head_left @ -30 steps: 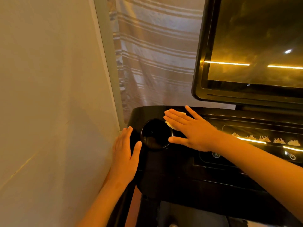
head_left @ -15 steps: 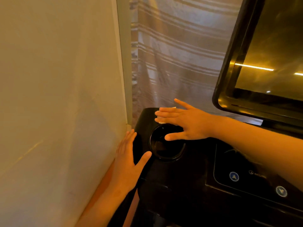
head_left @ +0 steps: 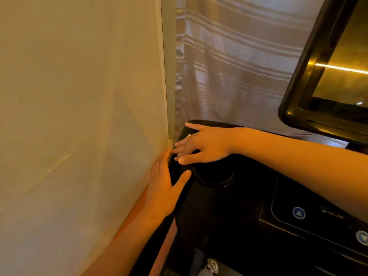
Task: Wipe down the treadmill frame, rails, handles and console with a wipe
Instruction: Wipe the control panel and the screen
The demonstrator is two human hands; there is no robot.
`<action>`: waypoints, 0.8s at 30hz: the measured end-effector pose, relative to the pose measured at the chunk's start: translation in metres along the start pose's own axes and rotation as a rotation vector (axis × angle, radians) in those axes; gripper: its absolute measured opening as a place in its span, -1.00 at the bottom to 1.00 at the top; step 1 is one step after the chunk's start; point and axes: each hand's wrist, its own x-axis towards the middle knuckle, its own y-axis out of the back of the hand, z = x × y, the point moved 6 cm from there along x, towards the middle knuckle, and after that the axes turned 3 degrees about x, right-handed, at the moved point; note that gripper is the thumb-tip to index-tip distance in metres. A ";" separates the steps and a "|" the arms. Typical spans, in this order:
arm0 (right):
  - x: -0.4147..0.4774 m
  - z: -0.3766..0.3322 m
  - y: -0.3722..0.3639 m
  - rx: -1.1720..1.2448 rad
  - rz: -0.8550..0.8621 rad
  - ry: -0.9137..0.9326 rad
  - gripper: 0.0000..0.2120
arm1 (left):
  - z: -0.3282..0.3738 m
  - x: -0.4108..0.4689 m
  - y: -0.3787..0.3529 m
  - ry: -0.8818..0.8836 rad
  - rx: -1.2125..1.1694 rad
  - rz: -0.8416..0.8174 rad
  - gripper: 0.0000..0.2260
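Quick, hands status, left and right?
Left hand: open, resting on the console side.
Right hand: open, flat fingers pressing the wipe down.

White wipe [head_left: 188, 135] lies on the black console [head_left: 229, 216].

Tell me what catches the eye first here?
Two bare hands work at the left corner of a glossy black console: the right hand lies flat on a white wipe, the left hand rests on its edge by the cream wall. Upper right, a dark screen mirrors amber light before a striped curtain.
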 end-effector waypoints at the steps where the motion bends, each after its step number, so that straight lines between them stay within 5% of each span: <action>1: -0.002 0.001 0.001 0.042 0.023 -0.003 -0.51 | 0.000 -0.001 0.000 0.011 -0.003 -0.003 -0.23; 7: -0.046 0.019 0.009 0.185 0.230 -0.114 -0.46 | -0.004 -0.001 -0.002 0.017 -0.010 -0.036 -0.19; 12: -0.114 0.033 -0.012 0.002 0.328 -0.269 -0.42 | -0.007 -0.001 -0.004 0.009 -0.033 -0.011 -0.20; 24: -0.042 0.039 0.006 -0.084 0.205 -0.370 -0.30 | -0.003 -0.001 -0.002 0.014 -0.085 -0.020 -0.25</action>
